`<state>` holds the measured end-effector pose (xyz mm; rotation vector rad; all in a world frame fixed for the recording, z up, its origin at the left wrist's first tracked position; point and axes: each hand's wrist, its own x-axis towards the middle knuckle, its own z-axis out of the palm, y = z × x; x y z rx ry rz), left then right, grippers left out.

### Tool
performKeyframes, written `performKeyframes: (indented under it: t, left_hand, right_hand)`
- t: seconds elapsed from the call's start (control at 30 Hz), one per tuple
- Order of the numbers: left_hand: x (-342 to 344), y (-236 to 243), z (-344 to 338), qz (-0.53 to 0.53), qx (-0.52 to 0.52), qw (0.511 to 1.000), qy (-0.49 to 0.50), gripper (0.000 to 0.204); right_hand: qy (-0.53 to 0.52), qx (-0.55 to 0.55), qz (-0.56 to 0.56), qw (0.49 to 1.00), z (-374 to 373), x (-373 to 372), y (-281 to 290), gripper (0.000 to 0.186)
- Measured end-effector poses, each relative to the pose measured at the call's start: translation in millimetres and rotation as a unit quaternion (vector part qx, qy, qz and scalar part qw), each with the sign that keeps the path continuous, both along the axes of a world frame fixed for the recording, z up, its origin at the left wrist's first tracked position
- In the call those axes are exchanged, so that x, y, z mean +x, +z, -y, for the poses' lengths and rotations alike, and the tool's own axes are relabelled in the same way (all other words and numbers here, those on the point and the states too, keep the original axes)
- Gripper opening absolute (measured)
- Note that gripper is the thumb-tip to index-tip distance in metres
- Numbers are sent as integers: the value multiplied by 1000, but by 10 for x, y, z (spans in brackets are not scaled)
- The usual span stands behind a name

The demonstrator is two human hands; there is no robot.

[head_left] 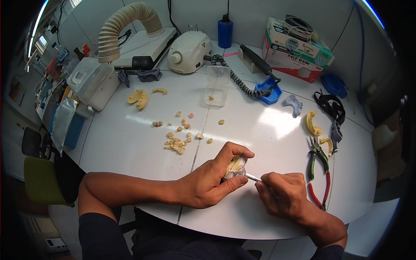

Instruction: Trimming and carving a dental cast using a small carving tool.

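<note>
My left hand [206,184] is closed around a small white and yellow dental cast [235,167], thumb below and index finger above it. Much of the cast is hidden by the fingers. A slim metal hand tool [253,177] is pinched in my right hand [284,193], its end reaching the cast's lower right side near my left thumb. The tool's tip is too small to make out. Beyond my left hand, several loose tooth-like pieces [175,146] lie in a scattered cluster on the white table [138,164].
Pliers [319,157] with red and green handles lie right of my right hand, near yellow dental casts [312,123]. Farther back stand a small lidded clear box [216,96], a blue tray [268,92] and a white control unit [189,53] with a coiled cable. A yellow cast [138,99] sits far left.
</note>
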<state>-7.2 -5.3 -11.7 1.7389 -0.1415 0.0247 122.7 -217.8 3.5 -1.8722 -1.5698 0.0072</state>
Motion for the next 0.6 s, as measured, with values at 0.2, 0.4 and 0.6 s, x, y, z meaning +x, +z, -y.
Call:
performKeyframes:
  t: [0.2, 0.4, 0.6]
  left_hand:
    - [3, 25, -32, -1, 28, 999, -25, 66]
    - [-7, 70, -58, -61, -66, 994, -62, 73]
    - [10, 54, -77, -77, -87, 990, -80, 71]
  right_hand:
    - [11, 3, -11, 1000, -3, -4, -6, 20]
    - [19, -6, -11, 1000, 5, 2, -41, 20]
    - [20, -4, -9, 1000, -4, 2, -47, 20]
